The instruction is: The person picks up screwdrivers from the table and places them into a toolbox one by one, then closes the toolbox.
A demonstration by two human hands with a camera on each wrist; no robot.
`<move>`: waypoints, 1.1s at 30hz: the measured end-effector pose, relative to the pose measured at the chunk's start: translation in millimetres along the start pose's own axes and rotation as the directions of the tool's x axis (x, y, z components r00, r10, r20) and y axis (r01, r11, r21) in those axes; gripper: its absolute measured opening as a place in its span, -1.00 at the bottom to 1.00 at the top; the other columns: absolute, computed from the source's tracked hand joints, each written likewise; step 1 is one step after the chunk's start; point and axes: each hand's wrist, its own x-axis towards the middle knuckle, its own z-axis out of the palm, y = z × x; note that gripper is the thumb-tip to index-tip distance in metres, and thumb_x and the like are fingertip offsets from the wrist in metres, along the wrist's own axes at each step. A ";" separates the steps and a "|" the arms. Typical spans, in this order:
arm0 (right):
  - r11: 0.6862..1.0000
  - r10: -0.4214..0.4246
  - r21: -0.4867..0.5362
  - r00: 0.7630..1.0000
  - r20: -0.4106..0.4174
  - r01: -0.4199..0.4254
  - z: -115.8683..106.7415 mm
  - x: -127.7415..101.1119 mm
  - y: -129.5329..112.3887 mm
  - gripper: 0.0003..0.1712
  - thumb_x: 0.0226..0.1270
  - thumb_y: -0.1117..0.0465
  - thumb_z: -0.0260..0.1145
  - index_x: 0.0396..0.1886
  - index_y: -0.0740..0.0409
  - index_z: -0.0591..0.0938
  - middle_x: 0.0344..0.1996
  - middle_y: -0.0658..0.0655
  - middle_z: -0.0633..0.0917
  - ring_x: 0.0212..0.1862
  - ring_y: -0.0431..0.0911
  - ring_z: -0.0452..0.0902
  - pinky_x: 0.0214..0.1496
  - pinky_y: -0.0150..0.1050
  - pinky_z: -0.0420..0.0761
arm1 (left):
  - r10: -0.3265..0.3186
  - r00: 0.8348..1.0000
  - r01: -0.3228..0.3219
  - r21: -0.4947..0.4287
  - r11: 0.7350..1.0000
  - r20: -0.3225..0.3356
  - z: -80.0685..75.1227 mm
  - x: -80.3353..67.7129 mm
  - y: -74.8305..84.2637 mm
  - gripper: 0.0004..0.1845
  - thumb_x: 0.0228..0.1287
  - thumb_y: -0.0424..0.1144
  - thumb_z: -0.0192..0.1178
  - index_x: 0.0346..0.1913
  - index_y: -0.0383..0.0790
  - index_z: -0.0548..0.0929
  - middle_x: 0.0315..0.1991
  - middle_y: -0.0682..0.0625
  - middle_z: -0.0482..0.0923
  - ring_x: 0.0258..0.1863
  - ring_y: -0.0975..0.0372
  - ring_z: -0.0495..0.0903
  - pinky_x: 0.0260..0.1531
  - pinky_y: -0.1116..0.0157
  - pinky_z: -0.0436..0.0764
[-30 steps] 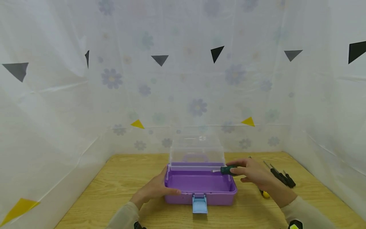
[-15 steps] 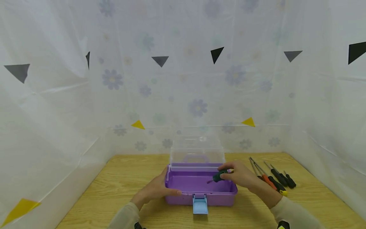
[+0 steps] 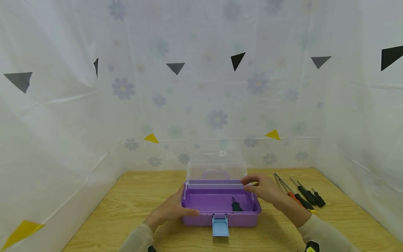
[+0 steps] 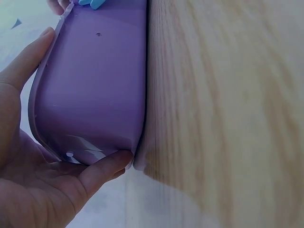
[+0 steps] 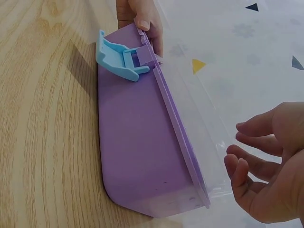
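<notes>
A purple toolbox stands open in the middle of the wooden table, its clear lid upright and its blue latch hanging at the front. A dark green screwdriver lies inside, near the right wall. My left hand grips the box's left end, thumb on the front rim. Over the box's right rear corner hovers my right hand, fingers loosely spread and holding nothing.
Several screwdrivers with black, orange and yellow handles lie in a row on the table right of the box. Translucent flowered sheeting walls in the table at the back and both sides.
My right hand carried the green screwdriver over the box, let it go inside, and has lifted back toward the right rear corner. The left hand has stayed on the box.
</notes>
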 end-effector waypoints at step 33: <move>1.000 -0.015 -0.004 0.998 0.056 0.015 -16.5 -4.0 2.6 -0.55 0.51 0.09 0.36 0.26 0.23 0.63 0.11 0.17 0.67 0.05 0.03 0.61 -0.09 0.01 0.66 | -0.016 1.000 0.016 -0.021 1.000 0.005 0.5 -0.8 0.4 0.40 0.06 0.04 0.57 0.69 -0.18 -0.28 0.47 -0.33 0.31 0.36 -0.18 0.41 0.37 -0.29 0.25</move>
